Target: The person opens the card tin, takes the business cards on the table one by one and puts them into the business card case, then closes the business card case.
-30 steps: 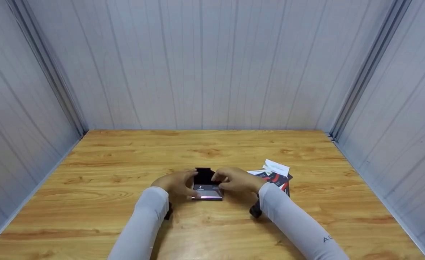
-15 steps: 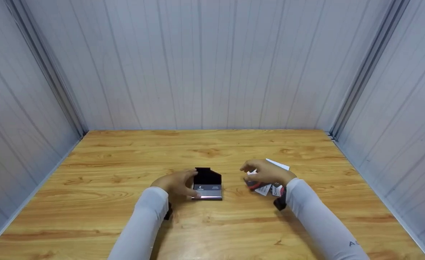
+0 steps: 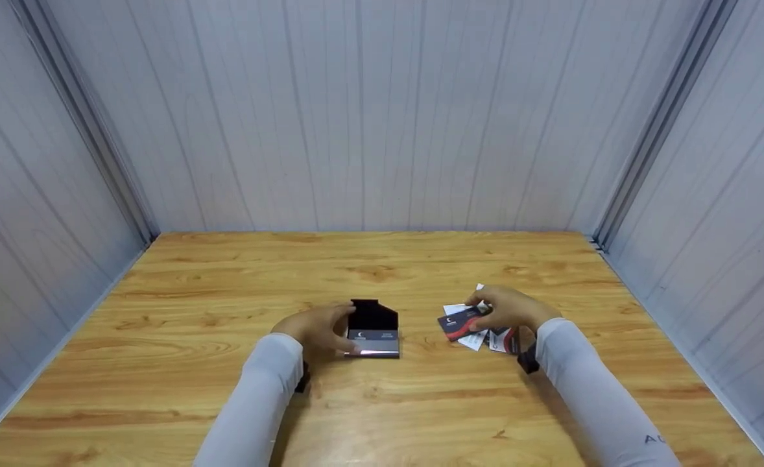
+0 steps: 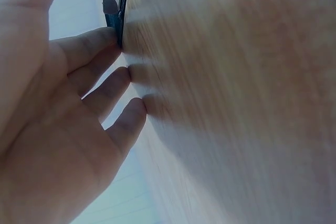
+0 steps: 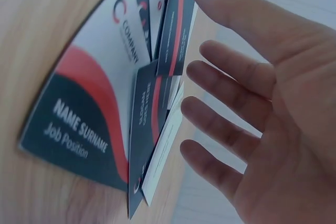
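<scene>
A card case (image 3: 372, 350) stands with its dark lid (image 3: 374, 316) raised and a dark card (image 3: 374, 335) inside. My left hand (image 3: 314, 327) grips its left side, thumb at the front and index finger by the lid; the other fingertips rest on the tabletop in the left wrist view. My right hand (image 3: 512, 308) reaches over a loose pile of business cards. Its thumb and index finger straddle the dark, red-striped top card (image 3: 458, 322). In the right wrist view, the thumb tip is right at a dark card's edge (image 5: 177, 24), with the other fingers spread apart.
Beside the dark cards in the pile lie white cards (image 3: 471, 340) and a red, white and black card (image 5: 84, 98). The wooden table (image 3: 369, 408) is bounded by pale panel walls (image 3: 382, 117) at the back and both sides.
My right hand has moved right, from the card case to the loose cards, and lowered onto the pile. My left hand has stayed at the case.
</scene>
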A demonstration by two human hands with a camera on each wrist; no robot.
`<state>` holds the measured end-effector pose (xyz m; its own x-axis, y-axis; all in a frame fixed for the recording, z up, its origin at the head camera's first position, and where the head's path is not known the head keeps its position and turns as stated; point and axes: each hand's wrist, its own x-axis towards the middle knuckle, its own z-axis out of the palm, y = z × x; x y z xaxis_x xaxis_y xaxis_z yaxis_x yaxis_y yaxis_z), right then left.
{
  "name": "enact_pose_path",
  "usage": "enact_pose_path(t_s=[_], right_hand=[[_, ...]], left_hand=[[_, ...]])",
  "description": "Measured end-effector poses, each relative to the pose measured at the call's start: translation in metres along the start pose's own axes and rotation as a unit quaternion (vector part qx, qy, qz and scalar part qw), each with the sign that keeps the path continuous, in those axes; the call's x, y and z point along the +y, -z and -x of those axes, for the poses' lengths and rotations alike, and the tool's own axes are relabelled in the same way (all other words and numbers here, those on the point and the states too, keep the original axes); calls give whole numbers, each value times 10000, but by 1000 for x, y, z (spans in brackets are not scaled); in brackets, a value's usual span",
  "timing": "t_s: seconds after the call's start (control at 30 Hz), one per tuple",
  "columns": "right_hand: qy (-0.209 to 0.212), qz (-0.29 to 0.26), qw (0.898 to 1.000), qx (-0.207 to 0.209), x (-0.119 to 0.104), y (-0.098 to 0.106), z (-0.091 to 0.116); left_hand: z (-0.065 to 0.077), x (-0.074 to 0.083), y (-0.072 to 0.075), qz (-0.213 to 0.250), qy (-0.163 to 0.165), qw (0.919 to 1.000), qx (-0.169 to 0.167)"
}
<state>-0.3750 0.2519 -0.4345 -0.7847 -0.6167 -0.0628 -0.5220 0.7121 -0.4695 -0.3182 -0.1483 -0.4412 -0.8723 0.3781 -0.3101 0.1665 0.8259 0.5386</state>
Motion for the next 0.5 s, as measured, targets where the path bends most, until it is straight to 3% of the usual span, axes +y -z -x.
enact_pose_path(t_s=[0.5], right_hand=[[-120,273,9994,-182,1,0,-4]], left_hand=[[0,-1,1,15,-17,10000,-28]])
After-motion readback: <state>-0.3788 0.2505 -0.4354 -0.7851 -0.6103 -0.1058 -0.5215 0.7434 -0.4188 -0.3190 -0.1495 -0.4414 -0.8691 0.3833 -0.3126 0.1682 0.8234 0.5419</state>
